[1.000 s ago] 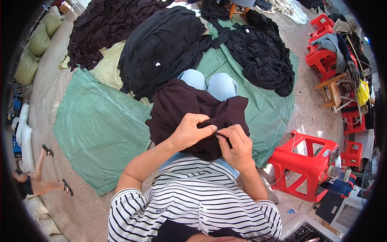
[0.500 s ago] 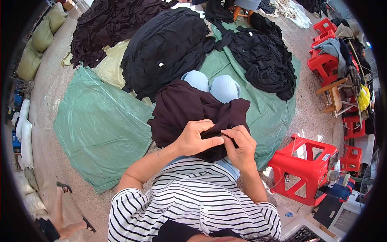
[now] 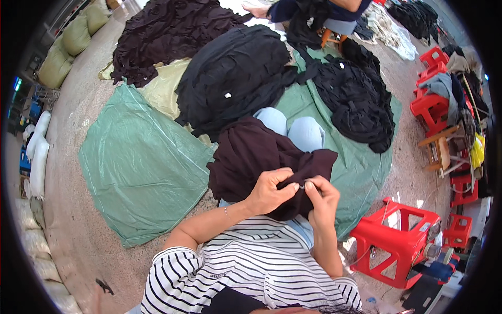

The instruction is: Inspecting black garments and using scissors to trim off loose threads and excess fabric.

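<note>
A dark maroon piece of clothing (image 3: 246, 152) lies bunched over my lap, against my light blue trouser knees (image 3: 306, 134). My left hand (image 3: 272, 192) is closed in a pinch on a fold of it. Close on the right, my right hand (image 3: 322, 199) pinches the same fold between thumb and fingers. Both thumb tips nearly meet, with a tiny pale spot between them that is too small to name. The cloth under my palms is partly hidden by the hands.
Big heaps of black cloth (image 3: 235, 73) and a dark maroon heap (image 3: 167, 36) lie ahead on green sheeting (image 3: 146, 167). A red plastic stool (image 3: 397, 240) stands close on my right. Another person (image 3: 345, 5) sits at the far side near black cloth (image 3: 358, 94).
The view has tilted up and shifted, so the scene sits lower and further right. My thumbs have come nearer each other on the cloth. More of the far person shows.
</note>
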Available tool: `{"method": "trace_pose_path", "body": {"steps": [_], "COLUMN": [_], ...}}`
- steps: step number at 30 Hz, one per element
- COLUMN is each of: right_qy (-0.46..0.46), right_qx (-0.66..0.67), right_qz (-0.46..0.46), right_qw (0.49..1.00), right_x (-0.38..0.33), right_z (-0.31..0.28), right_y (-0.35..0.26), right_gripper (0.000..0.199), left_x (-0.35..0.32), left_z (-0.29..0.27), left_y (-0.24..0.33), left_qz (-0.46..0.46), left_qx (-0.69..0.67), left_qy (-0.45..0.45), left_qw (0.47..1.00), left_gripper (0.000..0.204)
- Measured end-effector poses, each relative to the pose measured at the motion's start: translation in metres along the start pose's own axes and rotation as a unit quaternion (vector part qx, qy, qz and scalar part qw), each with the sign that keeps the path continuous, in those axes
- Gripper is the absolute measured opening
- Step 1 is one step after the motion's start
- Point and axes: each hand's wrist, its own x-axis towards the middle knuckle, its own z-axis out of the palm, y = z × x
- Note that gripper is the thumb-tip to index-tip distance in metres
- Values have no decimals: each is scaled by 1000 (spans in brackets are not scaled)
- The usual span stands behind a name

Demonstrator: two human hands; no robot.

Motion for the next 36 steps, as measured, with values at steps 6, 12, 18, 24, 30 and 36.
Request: {"method": "trace_pose_path", "body": {"steps": [6, 12, 18, 24, 30, 36], "right_qy": [-2, -12, -73, -55, -63, -93], "right_qx": [56, -72, -405, -380, -336, -183], "right_qz": [45, -23, -318, -276, -179, -115], "right_qw": [997, 997, 854, 881, 922, 972], "right_x": [11, 6, -13, -11, -7, -4], "right_z": [8, 8, 29, 23, -8, -11], "right_y": [2, 1, -19, -15, -14, 3], "right_gripper": [10, 8, 17, 28, 15, 15], "left_x": [5, 13, 35, 39, 35, 41], "left_z": [-3, -13, -28, -6, -6, -5], "left_y": [-1, 4, -5, 6, 16, 15], "left_qz": [-112, -216, -298, -176, -195, -163], "left_qx": [-101, -172, -1, -209, -221, -294], "left_qy": [29, 17, -188, -37, -35, 20], "left_qw": [988, 961, 936, 961, 955, 942], "left_gripper": [7, 20, 37, 21, 21, 13]}}
